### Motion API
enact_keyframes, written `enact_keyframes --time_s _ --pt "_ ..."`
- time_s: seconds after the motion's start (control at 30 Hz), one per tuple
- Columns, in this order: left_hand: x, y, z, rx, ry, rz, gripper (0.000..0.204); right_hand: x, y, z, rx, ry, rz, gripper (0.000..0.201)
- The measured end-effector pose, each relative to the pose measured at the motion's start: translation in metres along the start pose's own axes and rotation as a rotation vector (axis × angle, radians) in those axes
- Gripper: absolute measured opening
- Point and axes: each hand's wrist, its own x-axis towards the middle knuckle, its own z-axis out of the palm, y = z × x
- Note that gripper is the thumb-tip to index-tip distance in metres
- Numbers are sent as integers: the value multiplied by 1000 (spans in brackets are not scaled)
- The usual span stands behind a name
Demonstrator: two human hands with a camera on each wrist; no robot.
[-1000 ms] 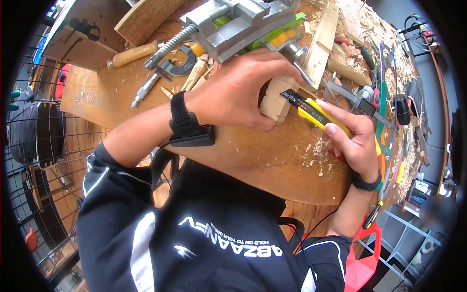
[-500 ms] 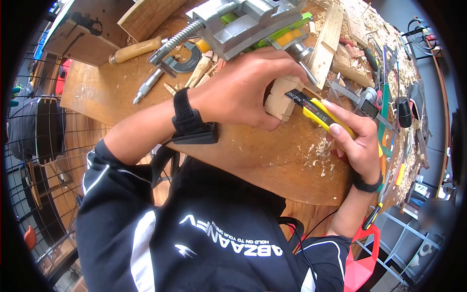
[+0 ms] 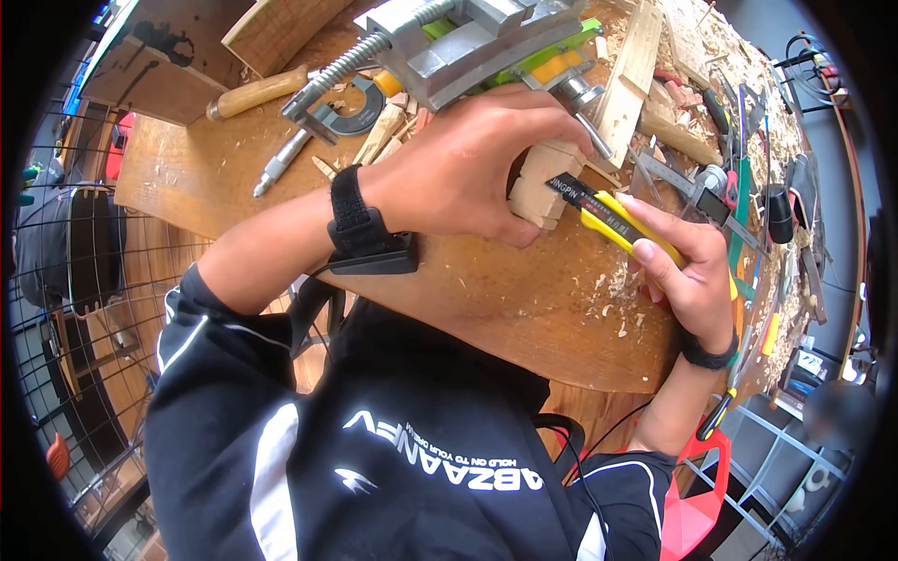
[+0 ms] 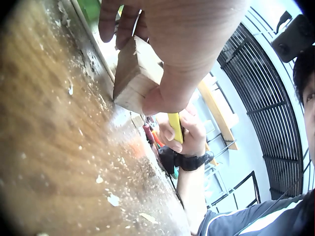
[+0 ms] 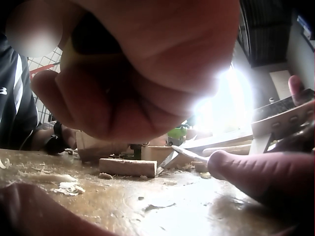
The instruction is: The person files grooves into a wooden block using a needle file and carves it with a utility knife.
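My left hand (image 3: 463, 168) grips a pale wooden block (image 3: 535, 198) between thumb and fingers, just above the tabletop. Cut facets and notches show on the block's near end. The left wrist view shows the block (image 4: 135, 78) close over the table, with the thumb pressing its side. My right hand (image 3: 689, 276) holds a yellow utility knife (image 3: 608, 220), thumb and forefinger along its handle. Its black blade lies against the block's right face. In the right wrist view, the curled fingers (image 5: 113, 105) hide most of the knife.
A metal vise (image 3: 468, 56) stands just beyond the left hand. A micrometer (image 3: 285, 164) and a wooden-handled tool (image 3: 257, 96) lie to its left. Wood strips (image 3: 625, 84), a caliper (image 3: 697, 198) and shavings (image 3: 608, 294) cover the right side. A pink-handled tool (image 5: 256, 172) shows in the right wrist view.
The hands, block and knife keep nearly the same pose. The blade makes only small shifts against the block, and the whole head view moves slightly.
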Motion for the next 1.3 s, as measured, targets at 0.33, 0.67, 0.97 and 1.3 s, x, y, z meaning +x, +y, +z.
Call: enact_keyframes --time_s 0.33,0.67,0.97,1.3 --pt "0 0 0 -23 -11 -8 70 -2 1 -3 14 -16 20 41" --pt "-1 0 0 -40 -9 -8 71 -2 0 -2 42 -11 33 40" --pt "-1 -2 -1 -7 9 -10 71 0 0 1 13 4 17 40" --pt "-2 -5 -1 12 -12 -17 72 -2 2 -4 75 -25 61 40"
